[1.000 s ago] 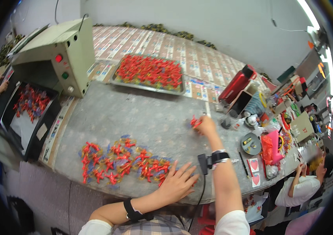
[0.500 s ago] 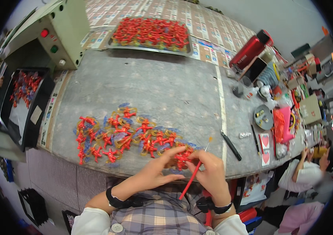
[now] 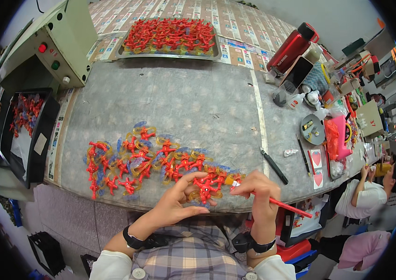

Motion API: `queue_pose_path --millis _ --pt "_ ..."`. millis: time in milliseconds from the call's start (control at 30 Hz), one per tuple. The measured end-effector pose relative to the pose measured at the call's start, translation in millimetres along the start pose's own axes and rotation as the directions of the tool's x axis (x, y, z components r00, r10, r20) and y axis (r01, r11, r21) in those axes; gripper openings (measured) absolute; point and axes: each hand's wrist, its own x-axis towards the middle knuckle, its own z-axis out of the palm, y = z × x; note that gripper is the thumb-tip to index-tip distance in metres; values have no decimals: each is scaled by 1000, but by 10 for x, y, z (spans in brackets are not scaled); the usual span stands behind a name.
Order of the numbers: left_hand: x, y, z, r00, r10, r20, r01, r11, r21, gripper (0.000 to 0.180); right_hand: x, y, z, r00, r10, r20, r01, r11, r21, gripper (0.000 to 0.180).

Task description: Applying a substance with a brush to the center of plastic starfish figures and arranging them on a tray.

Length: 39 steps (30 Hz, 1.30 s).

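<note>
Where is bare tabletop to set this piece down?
The widest bare patch is the grey table middle, between the metal tray of red pieces and the scattered pile. A narrower strip runs right of the pale seam, above the black knife. The right edge near the red flask is crowded.

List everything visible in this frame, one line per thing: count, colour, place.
Star-shaped pieces: many, red on yellow and blue rings, near table edge.
Tray: one, metal, full of red pieces, far side.
Control box: one, pale green, far left.
Black bin: one, left of table, red pieces inside.
Bottle: one, red, far right.
Black knife: one, right of the pile.
Left hand: holds one red piece.
Right hand: holds a red brush.
</note>
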Motion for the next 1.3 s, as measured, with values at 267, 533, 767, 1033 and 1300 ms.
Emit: queue_pose_path --millis 267,533,767,1033,1300 --pt "32 51 49 997 36 -66 -18 966 259 73 -45 14 112 991 129 17 -130 991 27 26" --pt "49 97 118 977 184 -110 -95 830 550 72 -105 178 145 966 247 -75 -243 968 56 13" --pt "43 108 71 957 279 -77 -138 673 727 72 -209 197 249 950 311 -8 -311 949 50 17" --pt "151 -102 110 949 257 -183 -62 720 691 79 -278 361 -943 931 -91 -354 -136 812 -568 34" --pt "374 -204 230 929 219 -300 -4 813 582 81 -1063 1344 -4060 287 -375 -881 -574 669 -472 23"
